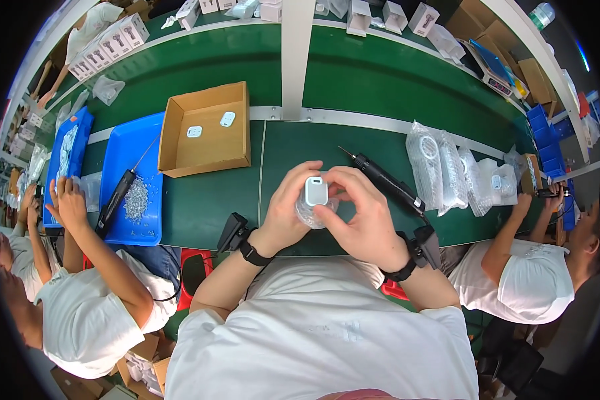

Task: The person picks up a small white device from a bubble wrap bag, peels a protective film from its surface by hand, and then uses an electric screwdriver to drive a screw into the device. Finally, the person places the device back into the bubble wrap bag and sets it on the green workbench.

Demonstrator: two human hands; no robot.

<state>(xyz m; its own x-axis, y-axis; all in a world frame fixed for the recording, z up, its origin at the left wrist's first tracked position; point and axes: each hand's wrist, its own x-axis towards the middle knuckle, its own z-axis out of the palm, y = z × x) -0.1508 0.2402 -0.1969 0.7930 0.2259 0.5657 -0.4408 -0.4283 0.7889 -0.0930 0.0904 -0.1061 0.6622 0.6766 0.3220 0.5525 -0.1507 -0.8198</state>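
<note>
Above the near edge of the green bench, I hold a small white device [316, 189] between both hands. Its face is a rounded rectangle with a grey rim and a small dark slot at the top. Clear, crinkled plastic [308, 215] shows beneath it; whether this is a wrap or part of the device I cannot tell. My left hand [288, 208] curls around its left side. The thumb and fingers of my right hand [359, 208] close on its right side. A black electric screwdriver [385, 181] lies just beyond my right hand.
Bubble-wrapped packages [425, 163] stand to the right. An open cardboard box [203, 150] at left holds two white pieces. Beside it, a blue tray [130, 230] contains small clear or silvery parts and another screwdriver [117, 200]. Co-workers sit on both sides; a white post [295, 60] rises ahead.
</note>
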